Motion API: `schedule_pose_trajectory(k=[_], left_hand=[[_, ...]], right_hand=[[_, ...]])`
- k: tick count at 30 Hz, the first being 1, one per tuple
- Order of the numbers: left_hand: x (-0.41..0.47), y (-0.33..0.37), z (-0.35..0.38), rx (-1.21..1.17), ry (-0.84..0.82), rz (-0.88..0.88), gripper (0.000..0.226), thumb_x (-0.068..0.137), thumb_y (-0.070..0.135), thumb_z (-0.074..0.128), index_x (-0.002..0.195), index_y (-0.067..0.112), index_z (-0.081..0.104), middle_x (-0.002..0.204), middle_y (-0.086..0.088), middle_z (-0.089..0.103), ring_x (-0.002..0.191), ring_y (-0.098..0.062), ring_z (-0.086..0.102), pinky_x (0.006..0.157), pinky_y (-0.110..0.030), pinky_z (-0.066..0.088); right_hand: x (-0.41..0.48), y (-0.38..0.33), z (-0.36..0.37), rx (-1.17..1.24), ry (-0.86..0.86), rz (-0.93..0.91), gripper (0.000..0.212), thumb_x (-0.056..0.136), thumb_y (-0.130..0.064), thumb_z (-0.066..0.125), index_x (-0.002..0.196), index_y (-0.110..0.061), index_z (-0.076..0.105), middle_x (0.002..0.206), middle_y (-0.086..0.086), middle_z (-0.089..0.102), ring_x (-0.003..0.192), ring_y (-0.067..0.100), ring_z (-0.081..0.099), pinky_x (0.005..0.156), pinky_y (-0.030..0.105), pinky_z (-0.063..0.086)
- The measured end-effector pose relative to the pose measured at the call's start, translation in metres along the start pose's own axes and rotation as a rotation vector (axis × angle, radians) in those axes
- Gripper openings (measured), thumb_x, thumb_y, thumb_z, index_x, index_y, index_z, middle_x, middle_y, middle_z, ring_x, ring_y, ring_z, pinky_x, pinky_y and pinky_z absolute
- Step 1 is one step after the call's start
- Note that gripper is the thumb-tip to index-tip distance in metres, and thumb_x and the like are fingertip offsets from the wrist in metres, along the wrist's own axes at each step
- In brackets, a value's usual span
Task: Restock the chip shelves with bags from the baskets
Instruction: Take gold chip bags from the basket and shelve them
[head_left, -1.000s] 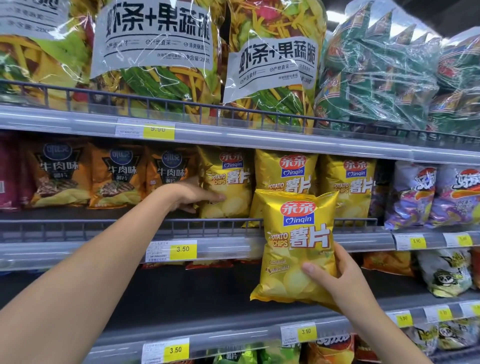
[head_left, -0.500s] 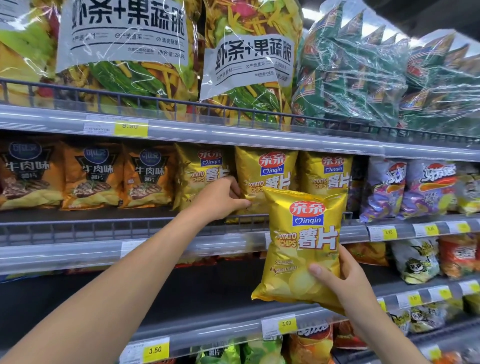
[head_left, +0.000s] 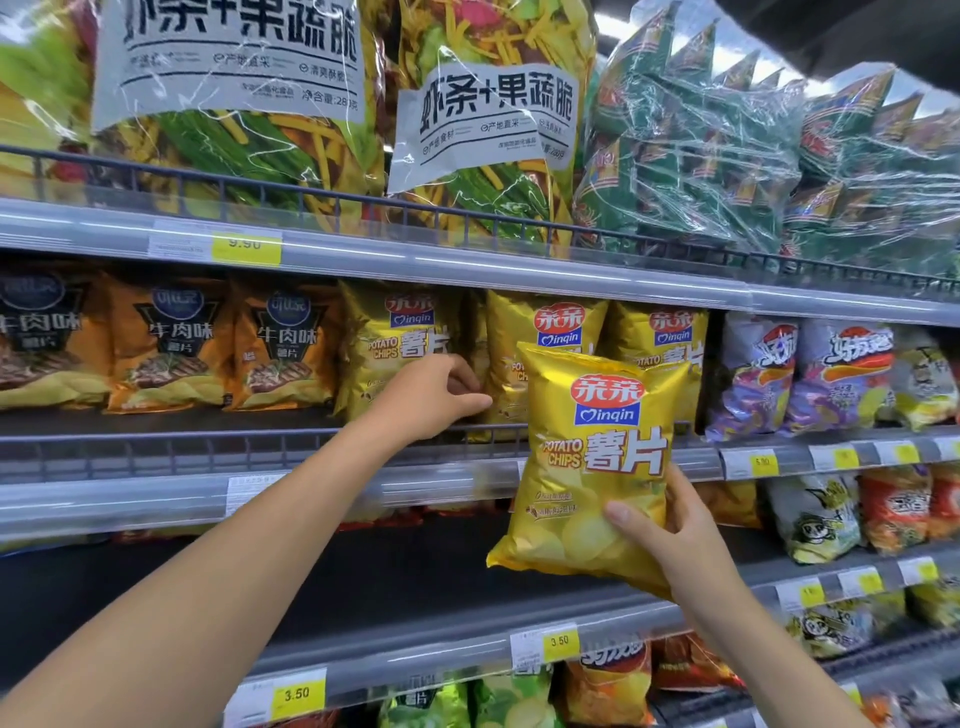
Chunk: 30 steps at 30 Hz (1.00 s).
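Chip bag (head_left: 597, 457): glossy gold, puffy, red-and-blue logo.

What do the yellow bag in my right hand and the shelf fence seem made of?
The yellow bag: likely metallised plastic film, glossy; it crinkles and throws bright glints. The shelf fence: probably painted metal wire, dark and matte; thin straight bars, though blur leaves it open.

Glossy gold chip bag (head_left: 597, 467) with red-and-blue logo (head_left: 607, 402); orange bags (head_left: 166, 343); purple bags (head_left: 753, 374); yellow price tags (head_left: 296, 693).
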<state>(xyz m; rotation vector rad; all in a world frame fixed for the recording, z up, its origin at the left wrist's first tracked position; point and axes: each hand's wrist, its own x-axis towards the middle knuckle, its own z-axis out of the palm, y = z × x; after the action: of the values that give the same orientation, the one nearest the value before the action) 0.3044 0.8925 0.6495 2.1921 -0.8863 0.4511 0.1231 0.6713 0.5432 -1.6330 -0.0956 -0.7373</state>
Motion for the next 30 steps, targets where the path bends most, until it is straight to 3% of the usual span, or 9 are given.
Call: schedule_pose_trajectory(k=[2, 7, 10, 12, 15, 17, 21, 26, 30], left_hand=[[-0.014, -0.005, -0.011, -0.054, 0.057, 0.054, 0.012, 0.099, 0.039, 0.067, 0.099, 0.029, 0.074, 0.094, 0.015, 0.072, 0.089, 0.001, 0.065, 0.081, -0.032, 0.056], [-0.054, 0.004, -0.051, -0.313, 0.131, 0.069, 0.048, 0.105, 0.059, 0.040, 0.095, 0.031, 0.079, 0.090, 0.016, 0.078, 0.082, 0.000, 0.070, 0.073, -0.025, 0.047], [-0.068, 0.007, -0.076, -0.355, 0.111, 0.138, 0.034, 0.091, 0.070, 0.060, 0.104, 0.041, 0.071, 0.097, 0.023, 0.077, 0.088, 0.000, 0.072, 0.073, -0.017, 0.053], [-0.071, 0.002, -0.091, -0.274, 0.174, 0.170, 0.033, 0.083, 0.064, 0.075, 0.110, 0.047, 0.065, 0.103, 0.018, 0.075, 0.092, -0.002, 0.073, 0.080, -0.022, 0.059], [-0.073, -0.009, -0.106, -0.211, 0.274, 0.173, 0.042, 0.086, 0.042, 0.083, 0.122, 0.045, 0.061, 0.115, 0.013, 0.071, 0.088, -0.006, 0.074, 0.082, -0.033, 0.063], [-0.076, -0.020, -0.110, -0.225, 0.278, 0.174, 0.048, 0.084, 0.034, 0.085, 0.122, 0.050, 0.060, 0.118, 0.013, 0.069, 0.092, -0.006, 0.074, 0.085, -0.039, 0.064], [-0.084, -0.045, -0.101, -0.117, 0.268, 0.164, 0.055, 0.082, 0.038, 0.085, 0.128, 0.049, 0.059, 0.123, 0.019, 0.066, 0.105, -0.006, 0.070, 0.090, -0.042, 0.062], [-0.087, -0.061, -0.088, -0.049, 0.253, 0.089, 0.055, 0.088, 0.037, 0.081, 0.137, 0.039, 0.056, 0.126, 0.022, 0.064, 0.104, 0.000, 0.068, 0.094, -0.039, 0.060], [-0.094, -0.063, -0.086, 0.065, 0.232, 0.049, 0.056, 0.094, 0.044, 0.073, 0.145, 0.039, 0.051, 0.122, 0.030, 0.057, 0.099, 0.011, 0.061, 0.094, -0.033, 0.057]], right_hand=[[0.008, -0.005, 0.013, 0.009, -0.022, -0.022, 0.066, 0.065, -0.036, 0.084, 0.127, -0.036, 0.059, 0.114, -0.012, 0.075, 0.103, 0.012, 0.073, 0.076, 0.024, 0.060], [0.036, -0.036, 0.057, 0.000, -0.057, -0.151, 0.067, 0.073, -0.034, 0.089, 0.132, -0.035, 0.056, 0.118, -0.016, 0.072, 0.109, 0.005, 0.069, 0.080, 0.021, 0.059], [0.061, -0.054, 0.083, -0.004, -0.061, -0.233, 0.075, 0.073, -0.034, 0.086, 0.140, -0.028, 0.053, 0.126, -0.009, 0.070, 0.116, 0.009, 0.066, 0.091, 0.029, 0.059], [0.076, -0.062, 0.099, -0.055, -0.084, -0.262, 0.086, 0.072, -0.040, 0.091, 0.145, -0.030, 0.046, 0.132, -0.009, 0.066, 0.123, 0.010, 0.062, 0.099, 0.036, 0.056], [0.088, -0.075, 0.119, -0.170, -0.092, -0.319, 0.080, 0.072, -0.030, 0.093, 0.138, -0.030, 0.047, 0.126, -0.014, 0.066, 0.114, -0.003, 0.062, 0.095, 0.020, 0.053], [0.089, -0.077, 0.128, -0.235, -0.082, -0.362, 0.070, 0.071, -0.024, 0.094, 0.123, -0.040, 0.050, 0.117, -0.017, 0.067, 0.105, -0.009, 0.063, 0.085, 0.010, 0.050], [0.088, -0.063, 0.140, -0.337, -0.101, -0.361, 0.063, 0.070, -0.029, 0.095, 0.109, -0.048, 0.049, 0.111, -0.020, 0.068, 0.105, -0.004, 0.064, 0.089, 0.020, 0.053], [0.089, -0.048, 0.154, -0.444, -0.102, -0.365, 0.067, 0.074, -0.035, 0.091, 0.126, -0.038, 0.048, 0.119, -0.018, 0.066, 0.115, 0.008, 0.063, 0.099, 0.036, 0.055], [0.090, -0.047, 0.154, -0.557, -0.162, -0.302, 0.074, 0.076, -0.042, 0.088, 0.136, -0.032, 0.045, 0.125, -0.016, 0.063, 0.110, 0.004, 0.058, 0.097, 0.029, 0.052]])
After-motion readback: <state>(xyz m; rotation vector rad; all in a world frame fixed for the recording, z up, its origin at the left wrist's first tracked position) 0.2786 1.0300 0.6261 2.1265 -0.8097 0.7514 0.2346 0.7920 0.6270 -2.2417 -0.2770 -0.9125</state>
